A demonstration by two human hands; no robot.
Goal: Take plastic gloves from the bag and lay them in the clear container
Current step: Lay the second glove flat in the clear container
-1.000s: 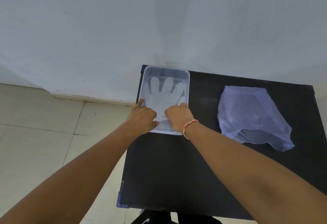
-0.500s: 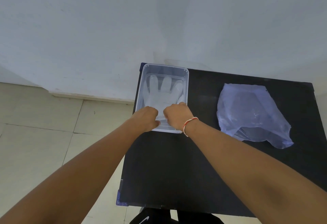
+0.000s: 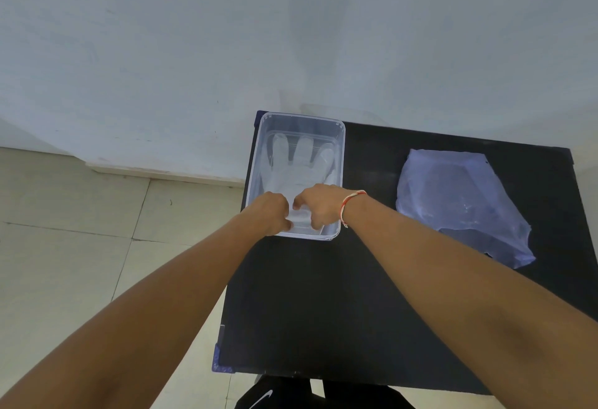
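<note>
A clear rectangular container (image 3: 340, 137) stands at the far left corner of the black table. A translucent plastic glove (image 3: 301, 162) lies flat inside it, fingers pointing toward the wall. My left hand (image 3: 270, 213) and my right hand (image 3: 318, 206) are both over the container's near end, fingers curled down onto the glove's cuff. The cuff itself is mostly hidden under my hands. A crumpled bluish plastic bag (image 3: 459, 201) lies on the right side of the table, apart from both hands.
The black table (image 3: 323, 305) stands against a pale wall (image 3: 291, 36). Tiled floor (image 3: 71, 247) lies to the left of the table's edge. A red and white thread bracelet (image 3: 351, 203) circles my right wrist.
Both hands have slid back along the glove toward the container's near end, and their fingers have curled in tighter at the cuff. The bag has not moved.
</note>
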